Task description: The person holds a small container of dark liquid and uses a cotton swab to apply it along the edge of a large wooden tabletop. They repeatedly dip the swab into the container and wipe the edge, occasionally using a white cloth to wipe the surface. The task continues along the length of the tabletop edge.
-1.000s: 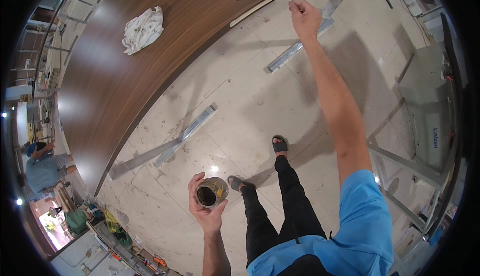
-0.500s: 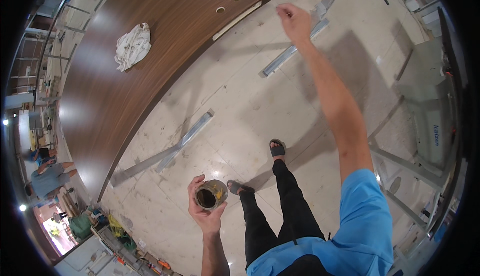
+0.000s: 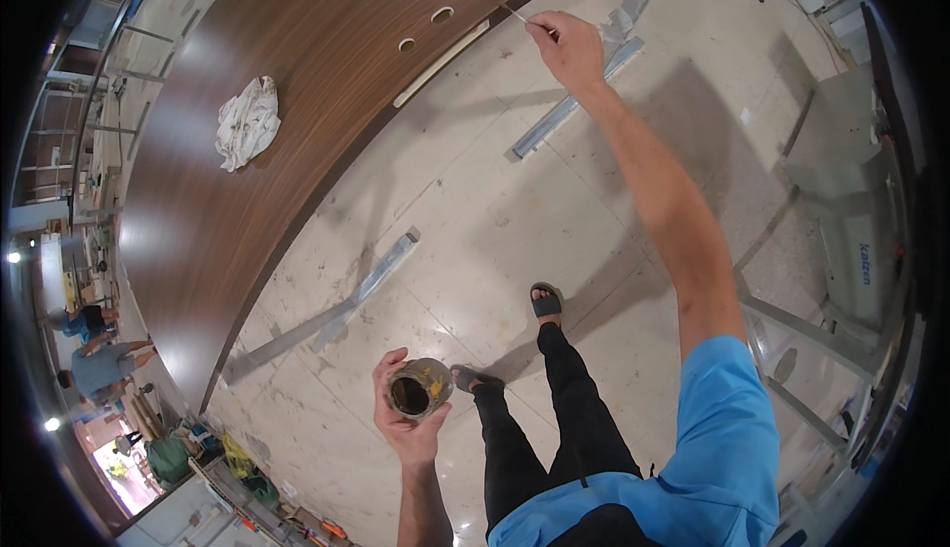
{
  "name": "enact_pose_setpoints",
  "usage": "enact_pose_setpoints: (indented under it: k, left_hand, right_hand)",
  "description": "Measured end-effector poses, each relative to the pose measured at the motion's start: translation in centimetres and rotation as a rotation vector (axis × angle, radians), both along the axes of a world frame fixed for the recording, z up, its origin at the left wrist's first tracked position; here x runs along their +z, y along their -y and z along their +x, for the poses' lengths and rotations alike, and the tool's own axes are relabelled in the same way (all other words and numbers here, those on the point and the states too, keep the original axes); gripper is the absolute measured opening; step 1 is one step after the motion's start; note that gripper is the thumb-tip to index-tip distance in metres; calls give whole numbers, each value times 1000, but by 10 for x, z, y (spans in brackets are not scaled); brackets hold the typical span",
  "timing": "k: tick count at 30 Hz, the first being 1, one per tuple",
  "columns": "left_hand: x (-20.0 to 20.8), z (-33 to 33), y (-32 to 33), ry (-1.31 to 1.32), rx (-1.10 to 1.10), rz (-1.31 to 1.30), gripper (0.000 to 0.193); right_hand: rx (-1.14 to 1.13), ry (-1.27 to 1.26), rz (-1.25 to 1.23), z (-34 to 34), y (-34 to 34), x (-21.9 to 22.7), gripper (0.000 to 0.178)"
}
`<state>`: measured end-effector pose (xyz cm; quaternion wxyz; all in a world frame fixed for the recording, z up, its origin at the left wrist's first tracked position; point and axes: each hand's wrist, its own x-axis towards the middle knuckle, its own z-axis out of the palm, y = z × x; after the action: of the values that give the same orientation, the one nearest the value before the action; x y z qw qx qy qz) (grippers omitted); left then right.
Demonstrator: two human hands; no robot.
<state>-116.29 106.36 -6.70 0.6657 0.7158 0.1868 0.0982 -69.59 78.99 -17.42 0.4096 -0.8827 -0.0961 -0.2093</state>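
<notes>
Shifted leftward in view over the past second, my right fingers (image 3: 543, 25) pinch a thin stick (image 3: 514, 13), its tip at the near edge of the brown wooden desk (image 3: 203, 250); whether it touches, I cannot tell. Lower down, my left fingers (image 3: 393, 360) curl around a round jar (image 3: 435, 377) smeared with yellow, held above the tiled floor (image 3: 465, 220). Near the stick, a pale strip (image 3: 440, 64) runs along the desk's edge beside two cutouts (image 3: 442, 14). Farther left lies a crumpled white cloth (image 3: 247, 123); two people (image 3: 99, 369) are visible beyond.
</notes>
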Motion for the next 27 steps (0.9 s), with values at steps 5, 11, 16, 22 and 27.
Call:
enact_pose_setpoints:
  k: [5,11,16,22,27]
  left_hand:
    - [1,8,6,-14,3,3,79]
    - [3,17,12,-15,0,14,79]
    - [6,21,17,-1,7,-46,80]
    - [3,22,16,8,-30,-4,82]
    - [2,22,17,14,-7,-5,81]
  right_hand:
    - [-293,37,80,10,11,7,15]
    - [-138,57,109,22,24,7,11]
    - [-329,-45,64,32,31,9,14]
    - [-161,44,0,28,31,2,15]
    - [-382,5,105,29,29,15,13]
